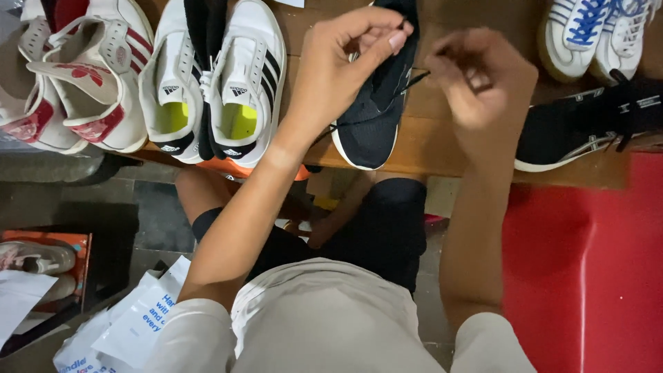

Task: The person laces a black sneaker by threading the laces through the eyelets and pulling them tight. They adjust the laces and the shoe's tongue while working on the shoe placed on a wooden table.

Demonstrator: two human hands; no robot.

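Your left hand [345, 59] is pinched nearly closed at the fingertips, thumb against forefinger, on what looks like the end of a black lace [416, 79] at the top of the black knit sneaker [376, 103]. Your right hand [480, 79] is curled with fingers bunched just right of the shoe; it's blurred, so I cannot tell for sure whether it grips the lace, though a thin black strand runs from the shoe toward it.

The sneaker lies on the wooden bench [428, 138], heel at the near edge, toe pointing away from you, roughly mid-bench. That orientation puts the eyelet row right under your fingers, likely why both hands sit so close above it.

Left of it: a white pair with black stripes and yellow insoles [210, 83], then white-and-red sneakers [83, 76] at the far left end. Right: a black shoe with white stripes [580, 131] lying sideways, and white shoes with blue laces [597, 34] at the far right corner.

You're seated, knees under the bench. Floor is dark tile; an orange shoebox [48, 262] and white printed bags [131, 324] sit lower left, a red surface [587, 262] right.
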